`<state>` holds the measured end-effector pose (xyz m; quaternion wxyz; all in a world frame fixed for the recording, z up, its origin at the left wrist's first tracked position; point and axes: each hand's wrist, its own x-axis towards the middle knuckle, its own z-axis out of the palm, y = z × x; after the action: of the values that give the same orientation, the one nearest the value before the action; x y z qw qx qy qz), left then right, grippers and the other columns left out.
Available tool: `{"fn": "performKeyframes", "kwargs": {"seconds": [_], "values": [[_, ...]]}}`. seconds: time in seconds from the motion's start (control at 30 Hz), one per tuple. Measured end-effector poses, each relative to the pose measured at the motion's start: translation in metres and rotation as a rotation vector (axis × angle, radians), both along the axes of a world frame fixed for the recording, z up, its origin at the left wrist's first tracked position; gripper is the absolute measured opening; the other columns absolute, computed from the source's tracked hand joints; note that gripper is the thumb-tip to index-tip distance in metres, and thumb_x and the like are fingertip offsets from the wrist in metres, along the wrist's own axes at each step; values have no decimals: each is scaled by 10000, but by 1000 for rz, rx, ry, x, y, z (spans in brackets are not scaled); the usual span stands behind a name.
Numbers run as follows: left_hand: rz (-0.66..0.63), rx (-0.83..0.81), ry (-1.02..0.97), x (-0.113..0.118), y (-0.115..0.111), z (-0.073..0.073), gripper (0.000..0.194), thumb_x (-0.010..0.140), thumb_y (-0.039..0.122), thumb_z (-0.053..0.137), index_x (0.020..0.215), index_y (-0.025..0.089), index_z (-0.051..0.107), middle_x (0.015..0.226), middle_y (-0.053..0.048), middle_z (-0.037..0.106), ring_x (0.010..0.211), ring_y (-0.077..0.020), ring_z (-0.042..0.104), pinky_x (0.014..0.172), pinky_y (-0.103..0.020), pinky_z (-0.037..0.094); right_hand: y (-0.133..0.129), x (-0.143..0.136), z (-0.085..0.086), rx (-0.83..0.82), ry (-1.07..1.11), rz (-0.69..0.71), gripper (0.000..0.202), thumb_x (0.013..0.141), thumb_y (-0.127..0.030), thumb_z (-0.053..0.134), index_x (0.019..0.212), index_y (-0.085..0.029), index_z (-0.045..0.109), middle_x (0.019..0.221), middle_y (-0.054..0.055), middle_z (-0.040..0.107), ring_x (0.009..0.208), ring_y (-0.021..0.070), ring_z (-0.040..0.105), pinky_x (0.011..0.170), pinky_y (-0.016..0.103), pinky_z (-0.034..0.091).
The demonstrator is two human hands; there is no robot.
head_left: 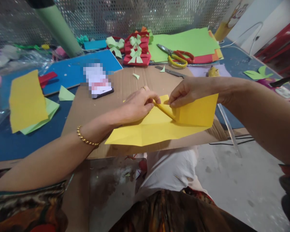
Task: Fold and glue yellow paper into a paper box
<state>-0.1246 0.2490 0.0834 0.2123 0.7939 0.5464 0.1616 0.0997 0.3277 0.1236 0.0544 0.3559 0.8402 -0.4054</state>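
Note:
A creased sheet of yellow paper (145, 130) lies on the brown cardboard near the table's front edge, its right part folded up and standing off the surface. My left hand (142, 104) pinches a fold near the middle of the sheet between thumb and forefinger. Just to the right, my right hand (183, 93) has its fingers closed on the raised part of the same paper. A narrow diagonal fold runs between the two hands. The right fingertips are partly hidden behind the paper's edge.
Behind the hands lie a phone (99, 80), scissors (177, 57), a dark flat blade (170, 71), red bow-topped pieces (136, 53) and green sheets (188, 42). Yellow paper (27, 101) sits at left. A green post (59, 29) stands at the back left.

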Motion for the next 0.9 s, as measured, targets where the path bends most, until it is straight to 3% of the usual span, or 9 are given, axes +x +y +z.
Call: {"fn": "performKeyframes", "kwargs": {"seconds": [0.2, 0.43, 0.53, 0.67, 0.9], "values": [[10, 19, -13, -2, 1, -5, 478, 946, 90, 503, 1355, 198, 726, 1152, -81, 702, 1053, -217, 652, 999, -390, 520, -12, 1, 6, -78, -23, -106, 261, 925, -396, 638, 817, -195, 768, 733, -28, 754, 661, 115, 674, 602, 227, 464], [18, 8, -83, -2, -2, -4, 549, 931, 84, 503, 1436, 231, 658, 1075, -55, 710, 1020, -216, 654, 948, -383, 526, -6, 3, 4, -120, 30, -44, 188, 824, -415, 725, 783, -239, 773, 827, 4, 796, 783, 168, 728, 648, 240, 523], [1, -20, -93, -1, -5, 1, 439, 937, 107, 532, 1306, 238, 732, 1052, -52, 687, 990, -207, 657, 922, -370, 520, -6, 1, 2, -148, 32, -44, 205, 786, -454, 761, 774, -250, 762, 764, -5, 761, 742, 169, 700, 614, 241, 511], [-2, -40, -82, 0, -5, 4, 235, 956, 181, 587, 1073, 220, 787, 1025, -50, 652, 916, -190, 641, 853, -346, 502, -6, -2, 0, -139, 19, -39, 289, 828, -515, 735, 778, -229, 741, 695, -14, 696, 675, 144, 647, 588, 244, 460], [51, -27, -68, 5, -4, 0, 126, 964, 254, 656, 968, 202, 771, 988, -40, 625, 883, -183, 606, 822, -344, 475, 1, -9, -1, -16, -21, 37, 312, 865, -534, 769, 774, -236, 764, 703, 5, 670, 640, 165, 599, 568, 277, 474]]}}
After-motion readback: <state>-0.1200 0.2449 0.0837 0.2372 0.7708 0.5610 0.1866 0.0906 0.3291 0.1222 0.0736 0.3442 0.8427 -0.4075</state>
